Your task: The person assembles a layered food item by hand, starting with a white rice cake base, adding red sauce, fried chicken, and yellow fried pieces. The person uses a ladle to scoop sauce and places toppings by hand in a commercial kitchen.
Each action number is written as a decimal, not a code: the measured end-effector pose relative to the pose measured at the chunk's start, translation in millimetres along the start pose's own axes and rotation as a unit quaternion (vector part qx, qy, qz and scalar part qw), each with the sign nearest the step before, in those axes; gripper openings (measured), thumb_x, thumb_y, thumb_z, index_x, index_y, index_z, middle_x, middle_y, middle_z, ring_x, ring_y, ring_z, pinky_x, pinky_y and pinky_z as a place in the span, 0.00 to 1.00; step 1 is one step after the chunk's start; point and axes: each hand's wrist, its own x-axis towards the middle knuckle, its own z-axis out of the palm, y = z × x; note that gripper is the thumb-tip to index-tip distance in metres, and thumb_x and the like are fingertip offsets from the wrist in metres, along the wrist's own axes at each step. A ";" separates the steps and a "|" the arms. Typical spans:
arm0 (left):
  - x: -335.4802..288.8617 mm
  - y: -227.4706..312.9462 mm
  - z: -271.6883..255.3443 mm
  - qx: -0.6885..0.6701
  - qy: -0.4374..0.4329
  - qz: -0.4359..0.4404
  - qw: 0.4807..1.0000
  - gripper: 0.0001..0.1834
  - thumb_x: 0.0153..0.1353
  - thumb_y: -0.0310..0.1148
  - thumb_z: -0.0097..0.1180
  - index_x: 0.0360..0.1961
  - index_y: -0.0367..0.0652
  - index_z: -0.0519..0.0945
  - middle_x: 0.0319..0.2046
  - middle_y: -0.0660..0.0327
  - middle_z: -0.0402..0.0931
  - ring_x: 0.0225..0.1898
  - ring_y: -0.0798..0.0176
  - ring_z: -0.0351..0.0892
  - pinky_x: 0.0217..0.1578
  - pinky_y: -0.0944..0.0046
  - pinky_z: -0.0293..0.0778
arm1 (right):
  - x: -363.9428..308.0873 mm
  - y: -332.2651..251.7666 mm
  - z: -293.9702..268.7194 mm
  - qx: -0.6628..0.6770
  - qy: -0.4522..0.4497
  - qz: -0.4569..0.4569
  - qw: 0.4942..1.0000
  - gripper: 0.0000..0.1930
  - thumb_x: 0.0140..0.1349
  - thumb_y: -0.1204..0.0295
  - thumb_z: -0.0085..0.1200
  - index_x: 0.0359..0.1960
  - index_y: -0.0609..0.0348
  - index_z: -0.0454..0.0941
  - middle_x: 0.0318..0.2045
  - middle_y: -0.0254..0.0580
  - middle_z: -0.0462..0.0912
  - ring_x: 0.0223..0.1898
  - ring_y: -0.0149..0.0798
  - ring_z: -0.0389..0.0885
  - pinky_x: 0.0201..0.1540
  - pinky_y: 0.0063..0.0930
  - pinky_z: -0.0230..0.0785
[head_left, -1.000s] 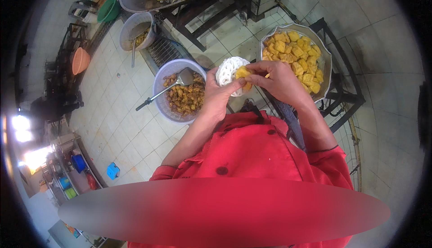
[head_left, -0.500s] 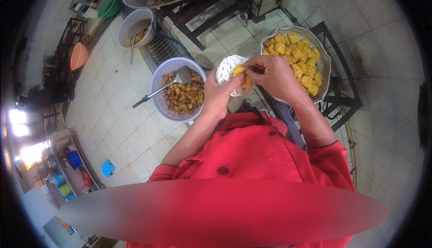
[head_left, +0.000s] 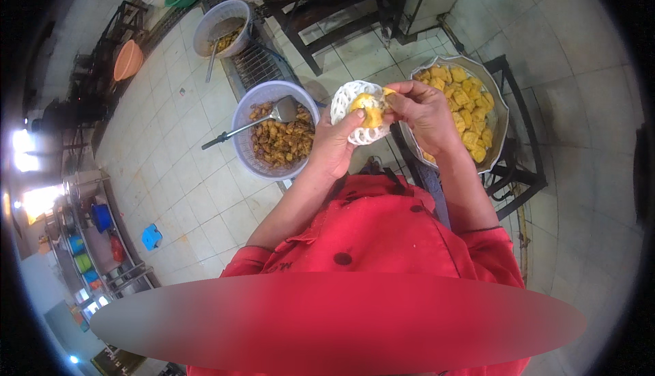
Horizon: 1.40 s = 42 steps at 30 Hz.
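Our left hand cups a white lacy cracker; our right hand pinches yellow fried tofu onto it. Pressing hard could snap the cracker.

Two hands are at work: the left hand and the right hand, near twelve o'clock. One white lacy cracker and one yellow piece sit between them. Two pale bowls: one at eleven o'clock with one metal spoon, another farther off. One tray at one o'clock holds too many yellow pieces to count.
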 end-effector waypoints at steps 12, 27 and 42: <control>-71.8 56.2 -83.0 -0.081 0.035 0.077 0.993 0.30 0.70 0.42 0.49 0.69 0.41 0.61 0.65 0.53 0.67 0.65 0.53 0.68 0.66 0.50 0.65 | -44.0 -63.9 132.6 0.156 -0.424 -0.018 0.892 0.20 0.57 0.82 0.64 0.53 0.66 0.77 0.45 0.50 0.84 0.43 0.37 0.84 0.46 0.30 0.79; -220.5 146.5 -234.4 -0.286 0.066 0.249 0.923 0.27 0.71 0.43 0.47 0.66 0.41 0.65 0.64 0.54 0.68 0.65 0.52 0.69 0.64 0.47 0.68 | -48.8 36.4 342.8 0.138 -0.544 0.107 0.821 0.13 0.63 0.78 0.59 0.47 0.64 0.71 0.41 0.52 0.81 0.41 0.39 0.83 0.42 0.33 0.78; -403.8 151.2 -357.8 -0.277 0.298 0.483 0.775 0.38 0.62 0.45 0.63 0.68 0.42 0.62 0.65 0.55 0.67 0.65 0.52 0.68 0.65 0.46 0.67 | -124.0 171.4 576.9 0.249 -0.863 0.147 0.414 0.11 0.64 0.77 0.57 0.47 0.69 0.79 0.45 0.57 0.81 0.44 0.52 0.83 0.47 0.41 0.77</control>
